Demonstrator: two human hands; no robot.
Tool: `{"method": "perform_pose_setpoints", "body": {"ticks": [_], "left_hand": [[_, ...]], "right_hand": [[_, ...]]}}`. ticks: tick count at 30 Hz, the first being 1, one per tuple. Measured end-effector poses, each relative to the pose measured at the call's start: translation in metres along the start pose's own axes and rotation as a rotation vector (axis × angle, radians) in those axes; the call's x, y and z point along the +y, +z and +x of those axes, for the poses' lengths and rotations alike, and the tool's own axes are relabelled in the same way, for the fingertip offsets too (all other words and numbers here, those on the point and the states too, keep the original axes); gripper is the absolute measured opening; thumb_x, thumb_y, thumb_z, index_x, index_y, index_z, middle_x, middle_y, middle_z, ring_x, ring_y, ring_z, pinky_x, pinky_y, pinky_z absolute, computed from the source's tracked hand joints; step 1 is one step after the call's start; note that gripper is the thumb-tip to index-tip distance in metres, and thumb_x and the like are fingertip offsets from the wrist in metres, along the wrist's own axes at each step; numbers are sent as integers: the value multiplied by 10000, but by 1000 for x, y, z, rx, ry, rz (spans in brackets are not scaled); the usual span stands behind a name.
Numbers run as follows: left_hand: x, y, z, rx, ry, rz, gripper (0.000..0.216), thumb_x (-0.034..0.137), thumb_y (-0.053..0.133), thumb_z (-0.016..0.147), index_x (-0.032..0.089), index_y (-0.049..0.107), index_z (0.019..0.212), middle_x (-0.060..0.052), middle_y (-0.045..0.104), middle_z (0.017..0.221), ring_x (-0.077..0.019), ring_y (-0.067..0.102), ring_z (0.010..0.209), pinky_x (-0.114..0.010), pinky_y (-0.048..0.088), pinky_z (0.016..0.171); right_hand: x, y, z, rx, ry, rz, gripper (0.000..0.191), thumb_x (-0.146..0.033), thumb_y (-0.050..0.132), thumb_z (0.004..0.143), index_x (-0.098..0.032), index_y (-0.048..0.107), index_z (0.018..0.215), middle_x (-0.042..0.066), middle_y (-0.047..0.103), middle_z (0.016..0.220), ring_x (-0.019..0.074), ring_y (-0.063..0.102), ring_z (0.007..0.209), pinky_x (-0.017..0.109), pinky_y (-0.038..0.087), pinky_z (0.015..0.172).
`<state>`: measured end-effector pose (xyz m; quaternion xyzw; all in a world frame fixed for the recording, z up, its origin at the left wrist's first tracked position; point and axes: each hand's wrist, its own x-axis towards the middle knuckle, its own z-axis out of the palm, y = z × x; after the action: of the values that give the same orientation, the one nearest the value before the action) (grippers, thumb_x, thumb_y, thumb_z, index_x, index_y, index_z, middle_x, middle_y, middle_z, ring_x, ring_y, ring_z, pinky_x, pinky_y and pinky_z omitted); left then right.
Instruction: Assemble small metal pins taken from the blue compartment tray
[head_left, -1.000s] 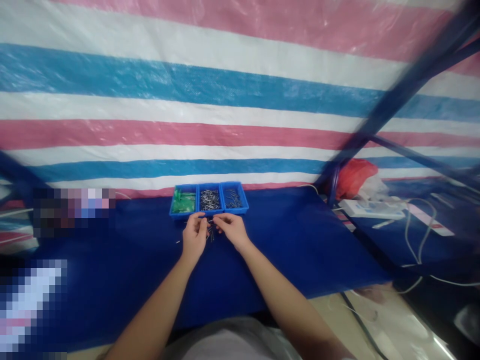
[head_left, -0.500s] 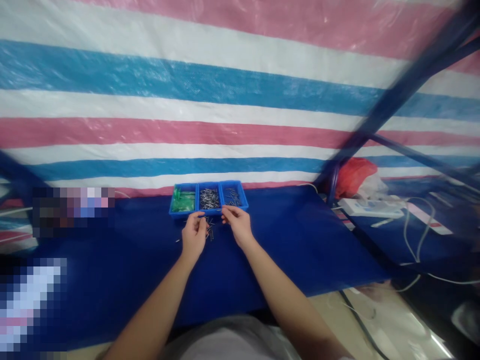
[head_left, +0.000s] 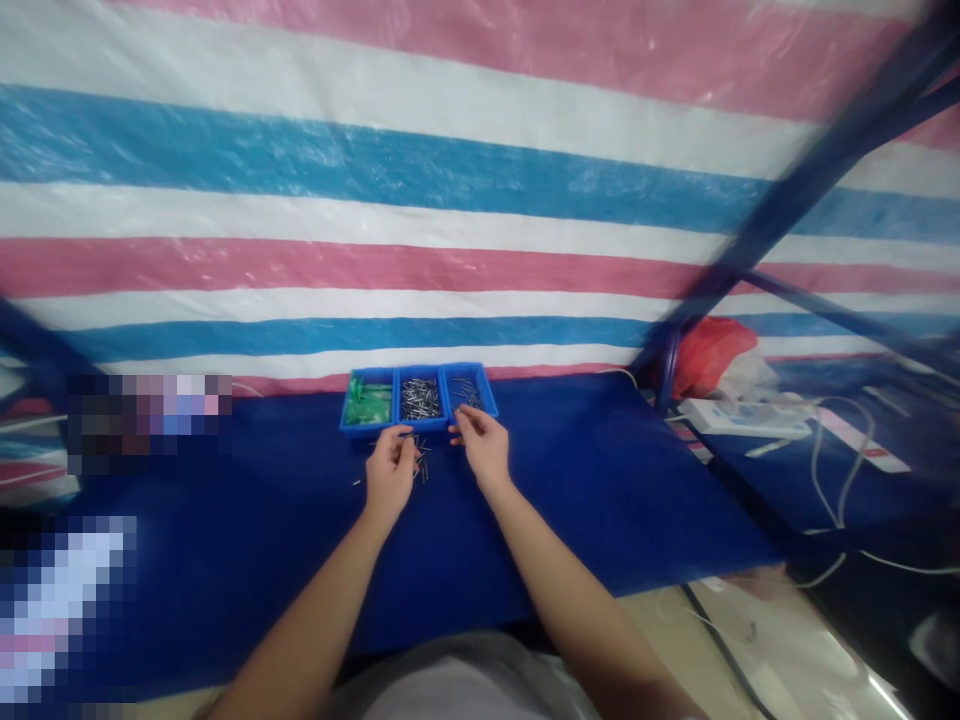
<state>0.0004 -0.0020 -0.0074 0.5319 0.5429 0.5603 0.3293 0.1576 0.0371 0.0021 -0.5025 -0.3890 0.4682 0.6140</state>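
Three blue bins point(head_left: 406, 428) stand joined in a row at the table's back edge. The left bin has green plastic pieces point(head_left: 369, 403), the middle one a heap of screws or nails point(head_left: 420, 398), the right one a few thin metal pieces point(head_left: 466, 390). My left hand point(head_left: 390, 470) is closed with curled fingers, just before the left and middle bins, beside loose screws or nails point(head_left: 423, 466) on the tabletop. Whatever its fingers hold is too small to make out. My right hand point(head_left: 484, 445) pinches at the right bin's front rim; the thing between its fingertips is unclear.
The blue tabletop point(head_left: 600, 500) spreads around the bins, with a striped sheet point(head_left: 450, 270) behind. To the right are a metal post point(head_left: 675, 345), a red bag point(head_left: 712, 355), a white box point(head_left: 742, 418) and cables point(head_left: 814, 470). Blurred-out items lie at the left.
My right hand has shifted slightly right and up, towards the right bin's front rim. My left hand stays almost where it was.
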Motion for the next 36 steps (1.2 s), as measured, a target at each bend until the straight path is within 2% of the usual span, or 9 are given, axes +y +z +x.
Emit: {"method": "perform_pose_setpoints", "body": {"ticks": [4, 7, 9, 11, 14, 17, 20, 31, 36], "left_hand": [[0, 0, 0, -6, -3, 5, 257, 390, 554, 928, 207, 610, 1098, 13, 625, 715, -108, 595, 547, -219, 484, 533], [-2, 0, 0, -7, 2, 6, 253, 390, 555, 926, 208, 610, 1093, 13, 627, 716, -109, 596, 549, -221, 484, 537], [-2, 0, 0, -7, 6, 9, 254, 389, 558, 923, 207, 611, 1091, 10, 631, 718, -111, 600, 553, -224, 485, 541], [-3, -1, 1, -9, 12, 18, 255, 387, 559, 921, 204, 612, 1090, 5, 638, 723, -116, 609, 564, -230, 494, 553], [-4, -1, 1, -12, 21, 30, 257, 387, 557, 922, 201, 612, 1090, 4, 642, 725, -119, 611, 566, -239, 504, 572], [-3, -2, 1, -16, 22, 19, 265, 397, 555, 922, 201, 612, 1092, 5, 640, 723, -121, 611, 567, -243, 506, 576], [-1, -1, 0, -18, 22, 7, 268, 407, 561, 918, 203, 615, 1085, 4, 639, 719, -124, 615, 572, -241, 501, 572], [-3, -1, 1, -14, 10, 18, 260, 401, 566, 914, 199, 624, 1066, 1, 648, 718, -120, 615, 564, -233, 502, 559], [-4, -1, 1, -19, 5, 11, 265, 413, 568, 912, 198, 633, 1053, 1, 646, 717, -121, 614, 559, -231, 494, 548]], "right_hand": [[-1, 0, 0, -3, -6, -20, 473, -441, 709, 794, -126, 690, 1146, 118, 750, 1031, 216, 734, 772, 314, 614, 588], [0, -1, -4, -37, -82, -166, 370, -401, 652, 847, -144, 704, 1108, 92, 757, 957, 199, 714, 736, 309, 589, 608], [0, 0, -8, -137, -199, -319, 250, -339, 631, 869, -171, 729, 1027, 68, 757, 910, 191, 698, 751, 320, 577, 685], [1, 0, -13, -300, -332, -464, 167, -255, 634, 867, -197, 742, 981, 55, 757, 941, 190, 687, 815, 330, 554, 780], [2, 2, -17, -515, -468, -623, 191, -159, 648, 850, -222, 741, 1005, 46, 753, 1007, 197, 667, 918, 344, 512, 873], [2, 2, -17, -620, -515, -692, 205, -112, 671, 831, -221, 739, 990, 40, 756, 999, 198, 662, 920, 358, 483, 909], [3, 2, -15, -643, -517, -713, 227, -75, 666, 820, -221, 741, 977, 40, 758, 992, 201, 665, 924, 363, 479, 920], [5, 1, -13, -531, -449, -719, 235, -71, 622, 842, -201, 741, 997, 63, 749, 982, 200, 674, 909, 332, 520, 856], [-1, -2, -14, -576, -471, -773, 256, -64, 617, 833, -205, 744, 1003, 59, 750, 978, 208, 658, 919, 347, 504, 872]]}}
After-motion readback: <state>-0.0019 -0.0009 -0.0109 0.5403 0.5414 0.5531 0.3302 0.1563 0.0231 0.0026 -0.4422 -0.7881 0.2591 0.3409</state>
